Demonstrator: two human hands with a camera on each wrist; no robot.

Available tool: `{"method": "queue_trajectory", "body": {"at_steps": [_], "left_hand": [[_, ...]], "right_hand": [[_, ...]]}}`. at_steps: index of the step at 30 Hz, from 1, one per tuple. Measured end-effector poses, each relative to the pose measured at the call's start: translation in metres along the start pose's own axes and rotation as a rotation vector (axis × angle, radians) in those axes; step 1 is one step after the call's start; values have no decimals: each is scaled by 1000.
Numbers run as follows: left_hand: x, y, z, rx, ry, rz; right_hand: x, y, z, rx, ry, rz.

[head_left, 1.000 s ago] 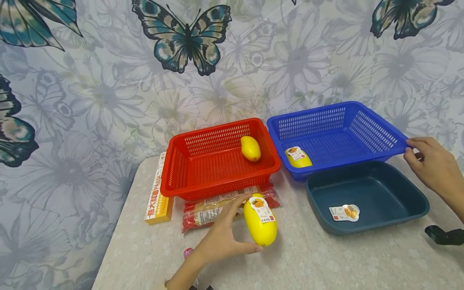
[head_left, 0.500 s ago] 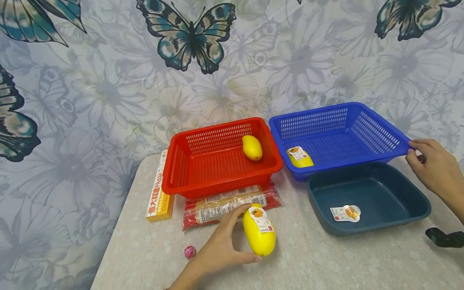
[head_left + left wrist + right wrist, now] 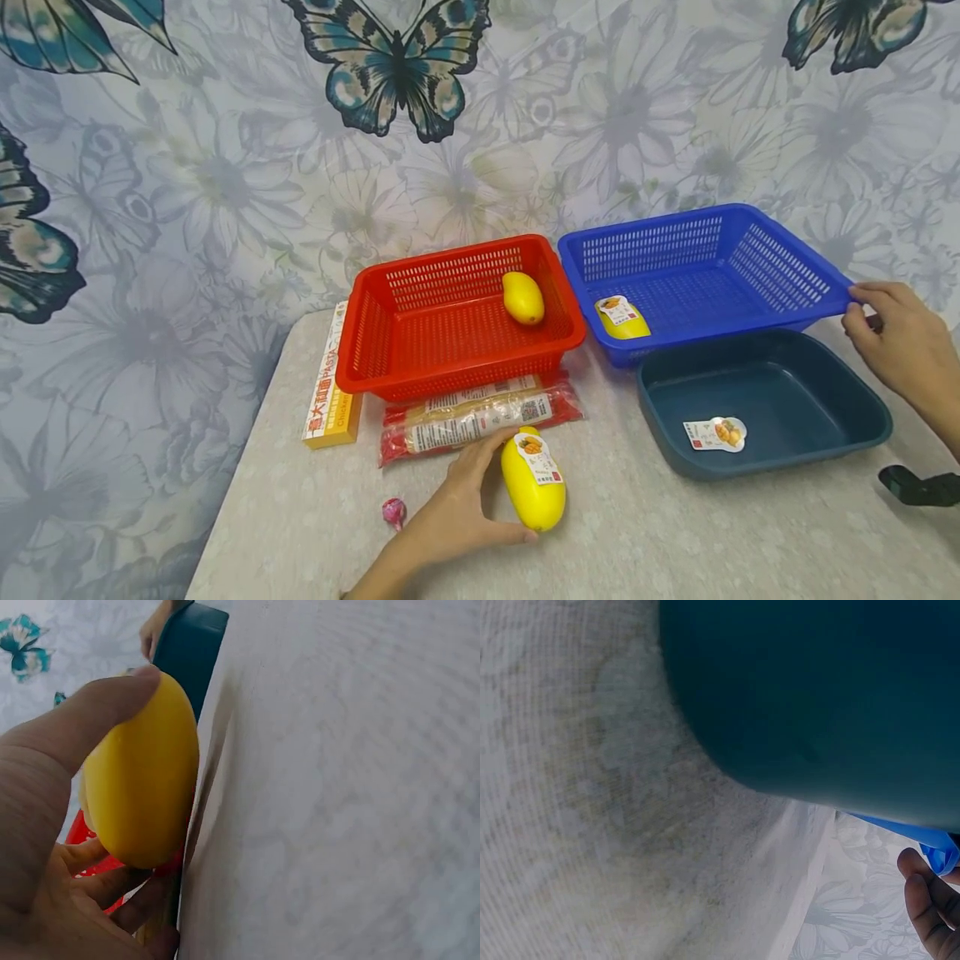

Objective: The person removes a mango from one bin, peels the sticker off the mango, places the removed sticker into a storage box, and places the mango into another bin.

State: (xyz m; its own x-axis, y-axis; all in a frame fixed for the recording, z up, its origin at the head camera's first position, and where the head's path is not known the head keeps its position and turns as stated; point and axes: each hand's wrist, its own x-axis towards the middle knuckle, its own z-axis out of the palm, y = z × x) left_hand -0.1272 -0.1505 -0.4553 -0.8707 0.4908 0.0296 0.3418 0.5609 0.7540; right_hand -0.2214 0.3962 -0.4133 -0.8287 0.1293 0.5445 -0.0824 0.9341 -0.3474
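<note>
At the surface (image 3: 622, 533), my left fingers (image 3: 480, 454) grasp one of three yellow fruits (image 3: 534, 496); my right fingers (image 3: 879, 295) pinch the blue basket (image 3: 697, 292), one of two.

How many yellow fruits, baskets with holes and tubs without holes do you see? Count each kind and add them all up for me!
Smooth yellow oval fruits: 3
Rectangular plastic baskets with holes, red and blue: 2
Dark teal rounded tub without holes: 1
Total: 6
</note>
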Motion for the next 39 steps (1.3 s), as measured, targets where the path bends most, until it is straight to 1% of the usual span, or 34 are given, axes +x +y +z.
{"method": "queue_trajectory", "body": {"at_steps": [6,8,10,12,13,15,18,21,24,26,27,30,35,39], "left_hand": [[1,-3,-1,12,-26,31],[0,-3,0,10,-28,24],[-1,-3,0,14,-32,24],[-1,-2,1,17,-41,35],[-1,-2,1,19,-44,40],[-1,-1,3,22,-49,48],[-2,-1,3,22,-50,30],[-3,-1,2,18,-47,19],[-2,-2,1,13,-44,23],[-2,-3,1,9,-40,29],[-1,-4,2,7,-39,34],[-1,-5,3,0,-42,42],[-2,-7,2,-9,-41,39],[-2,-8,2,-9,-32,58]], "right_hand": [[0,-1,0,-10,-4,29],[1,0,0,-6,4,1],[4,2,-4,-18,-30,-21],[9,3,-9,-30,-49,-70],[13,3,-13,-31,-42,-105],[20,-2,-21,-30,-38,-147],[29,-20,-31,-15,8,-214],[34,-49,-35,-33,-65,-243],[33,-77,-32,-52,-149,-308],[32,-91,-29,-41,-161,-380],[31,-97,-28,-30,-169,-398],[29,-110,-26,17,-175,-441],[27,-127,-23,75,-185,-494],[24,-138,-20,97,-198,-524]]}}
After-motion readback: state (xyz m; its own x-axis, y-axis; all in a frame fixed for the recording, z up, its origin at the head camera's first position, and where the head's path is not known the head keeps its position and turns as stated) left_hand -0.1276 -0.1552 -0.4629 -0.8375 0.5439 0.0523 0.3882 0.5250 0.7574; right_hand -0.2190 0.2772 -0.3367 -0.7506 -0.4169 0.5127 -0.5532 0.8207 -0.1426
